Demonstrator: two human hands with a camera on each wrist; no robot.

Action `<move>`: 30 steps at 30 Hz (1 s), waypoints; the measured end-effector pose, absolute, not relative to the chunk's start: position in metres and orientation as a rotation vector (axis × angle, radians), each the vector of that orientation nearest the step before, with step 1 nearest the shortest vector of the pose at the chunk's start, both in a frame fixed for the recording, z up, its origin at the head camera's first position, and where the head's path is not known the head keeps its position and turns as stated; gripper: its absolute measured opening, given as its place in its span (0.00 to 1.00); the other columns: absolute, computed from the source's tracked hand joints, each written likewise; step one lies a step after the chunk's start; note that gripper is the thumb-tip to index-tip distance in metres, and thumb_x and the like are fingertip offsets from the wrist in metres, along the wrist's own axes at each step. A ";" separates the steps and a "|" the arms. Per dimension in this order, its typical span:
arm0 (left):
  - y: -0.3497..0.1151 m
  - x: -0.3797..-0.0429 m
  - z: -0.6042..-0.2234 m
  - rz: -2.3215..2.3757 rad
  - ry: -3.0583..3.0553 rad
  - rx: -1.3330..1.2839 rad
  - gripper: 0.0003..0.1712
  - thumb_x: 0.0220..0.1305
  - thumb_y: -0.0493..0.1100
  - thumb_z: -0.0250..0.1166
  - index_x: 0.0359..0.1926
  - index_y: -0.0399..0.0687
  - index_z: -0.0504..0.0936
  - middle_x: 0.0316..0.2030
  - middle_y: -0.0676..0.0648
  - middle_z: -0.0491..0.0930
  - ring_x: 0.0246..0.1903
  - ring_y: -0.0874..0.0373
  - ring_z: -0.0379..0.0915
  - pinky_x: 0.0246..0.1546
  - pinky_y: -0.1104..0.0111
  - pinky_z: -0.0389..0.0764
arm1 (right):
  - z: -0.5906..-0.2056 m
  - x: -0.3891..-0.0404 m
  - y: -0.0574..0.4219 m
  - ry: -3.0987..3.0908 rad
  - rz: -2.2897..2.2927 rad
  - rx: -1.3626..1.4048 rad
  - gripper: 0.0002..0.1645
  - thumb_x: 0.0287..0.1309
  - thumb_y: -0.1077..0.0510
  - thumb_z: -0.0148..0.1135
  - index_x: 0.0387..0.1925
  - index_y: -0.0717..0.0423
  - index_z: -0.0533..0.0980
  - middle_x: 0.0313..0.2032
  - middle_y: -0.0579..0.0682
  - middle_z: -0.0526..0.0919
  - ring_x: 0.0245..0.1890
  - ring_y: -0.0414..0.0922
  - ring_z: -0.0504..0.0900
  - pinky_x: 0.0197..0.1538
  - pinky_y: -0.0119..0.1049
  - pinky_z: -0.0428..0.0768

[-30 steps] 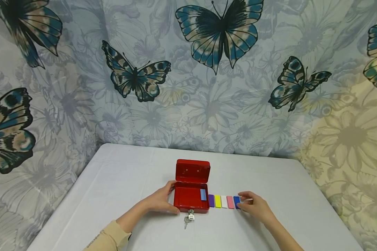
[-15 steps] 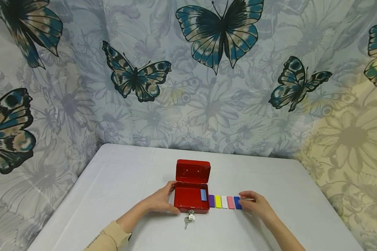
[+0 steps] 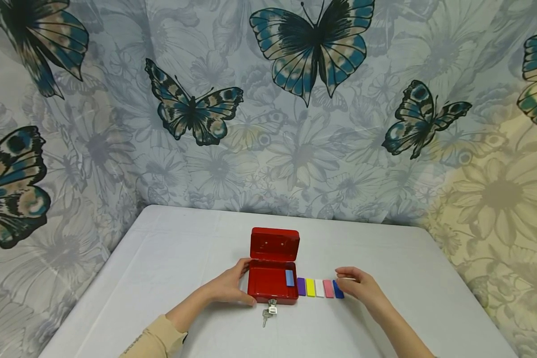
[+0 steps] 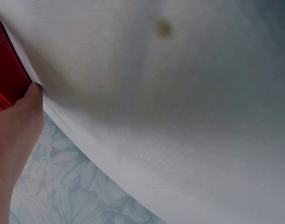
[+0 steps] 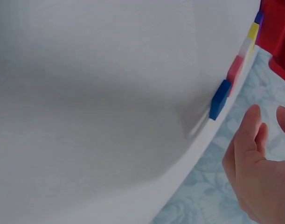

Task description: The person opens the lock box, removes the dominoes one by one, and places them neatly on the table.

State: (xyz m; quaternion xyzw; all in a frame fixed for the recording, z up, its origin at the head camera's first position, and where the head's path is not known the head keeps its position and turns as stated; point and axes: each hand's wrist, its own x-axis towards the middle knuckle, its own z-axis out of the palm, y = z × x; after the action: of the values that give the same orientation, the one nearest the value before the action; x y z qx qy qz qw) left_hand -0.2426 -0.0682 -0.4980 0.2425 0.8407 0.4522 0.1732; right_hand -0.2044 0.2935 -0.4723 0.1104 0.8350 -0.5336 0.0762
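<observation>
A red metal cash box (image 3: 268, 283) stands on the white table, its lid (image 3: 275, 243) raised at the back. My left hand (image 3: 225, 285) holds the box along its left side, thumb at the front corner and fingers toward the back. One light blue block (image 3: 289, 278) lies inside at the right. A row of flat blocks runs rightward from the box: purple (image 3: 301, 287), yellow (image 3: 311, 287), white (image 3: 319, 288), pink (image 3: 328, 288) and dark blue (image 3: 337, 289). My right hand (image 3: 361, 288) hovers beside the dark blue block, holding nothing; the right wrist view shows a gap between them.
A small key (image 3: 265, 316) with a tag (image 3: 272, 309) hangs at the lock on the box's front. White cloth covers the table (image 3: 197, 233). Behind it rises a floral wall covering (image 3: 295, 164) with butterflies.
My right hand has let go of the dark blue block at the row's right end and lifted slightly up and left. The left hand and the box have stayed in place.
</observation>
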 end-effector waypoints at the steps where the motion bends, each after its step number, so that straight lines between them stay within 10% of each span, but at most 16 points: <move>1: -0.068 -0.243 -0.498 1.283 2.384 0.689 0.59 0.43 0.47 0.78 0.71 0.40 0.54 0.68 0.39 0.62 0.67 0.41 0.59 0.64 0.49 0.67 | -0.471 -0.205 0.292 2.507 -1.605 0.309 0.27 0.61 0.55 0.64 0.57 0.65 0.72 0.50 0.58 0.78 0.43 0.44 0.79 0.48 0.37 0.82; 30: -0.070 -0.247 -0.504 1.280 2.387 0.689 0.59 0.43 0.48 0.79 0.71 0.42 0.53 0.68 0.39 0.61 0.67 0.41 0.59 0.65 0.50 0.66 | -0.459 -0.217 0.231 2.477 -1.709 0.086 0.22 0.59 0.60 0.64 0.54 0.64 0.75 0.50 0.59 0.80 0.44 0.48 0.82 0.51 0.47 0.82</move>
State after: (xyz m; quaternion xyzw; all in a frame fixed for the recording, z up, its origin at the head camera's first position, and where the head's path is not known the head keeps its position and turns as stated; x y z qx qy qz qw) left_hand -0.2469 -0.0696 -0.5037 0.2427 0.8414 0.4511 0.1724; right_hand -0.2167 0.2313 -0.4592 0.0285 0.8209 -0.5666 0.0655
